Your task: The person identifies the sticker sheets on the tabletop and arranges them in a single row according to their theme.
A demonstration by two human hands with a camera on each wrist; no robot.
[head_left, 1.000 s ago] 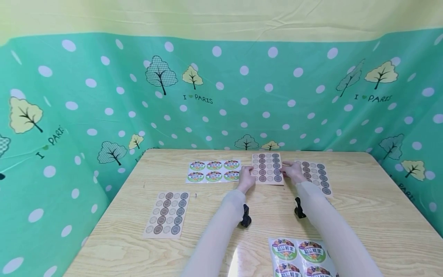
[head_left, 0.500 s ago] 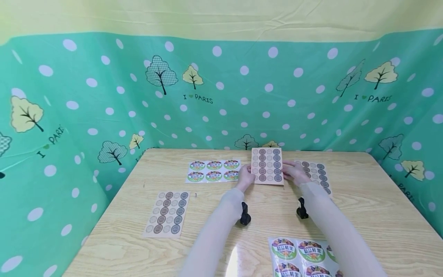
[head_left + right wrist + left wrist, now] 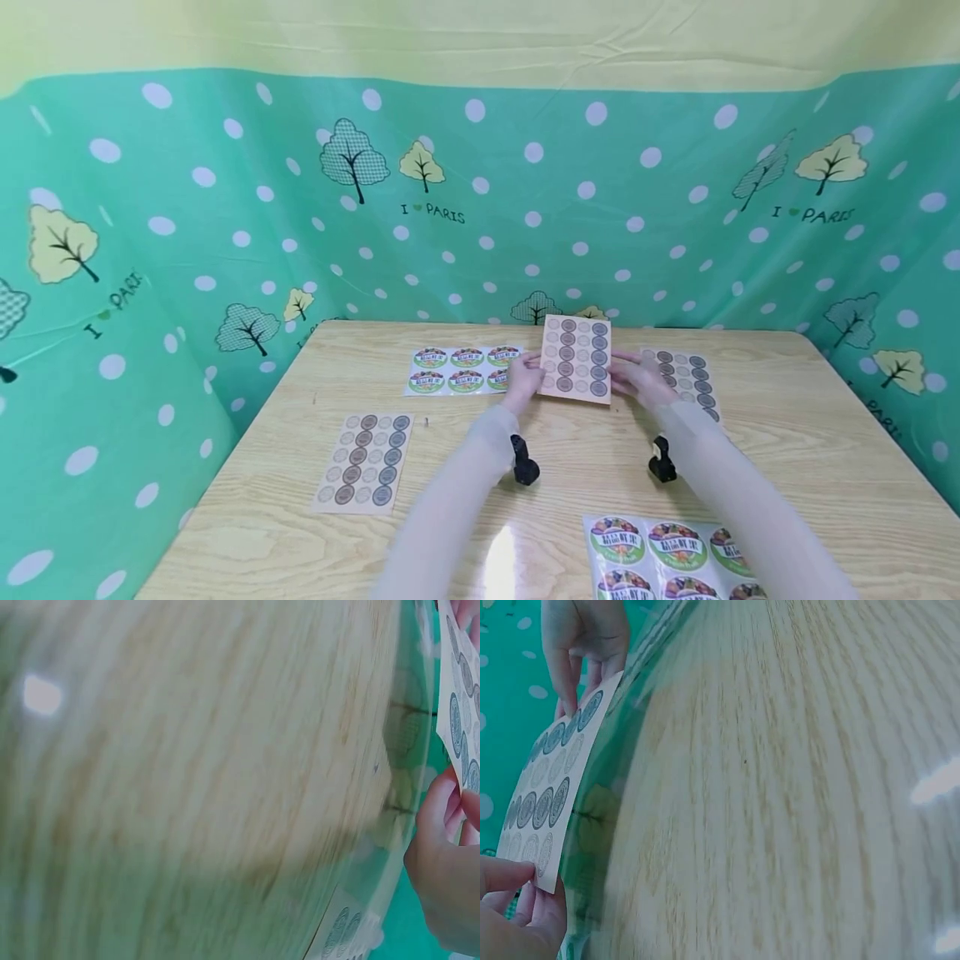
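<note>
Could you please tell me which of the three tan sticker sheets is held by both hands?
The middle sheet, tilted up between the left hand and right hand; the left sheet and right sheet lie flat on the table.

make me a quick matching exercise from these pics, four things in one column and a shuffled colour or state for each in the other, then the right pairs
Things
1. held sticker sheet
2. curtain
3. table
4. nearer fruit-sticker sheet

Colours and states
A. pale wood grain
B. lying flat, with green-bottomed ovals
C. tilted up, pinched at both sides
D. green with white spots below a yellow band

Pairs: 1-C, 2-D, 3-A, 4-B
</note>
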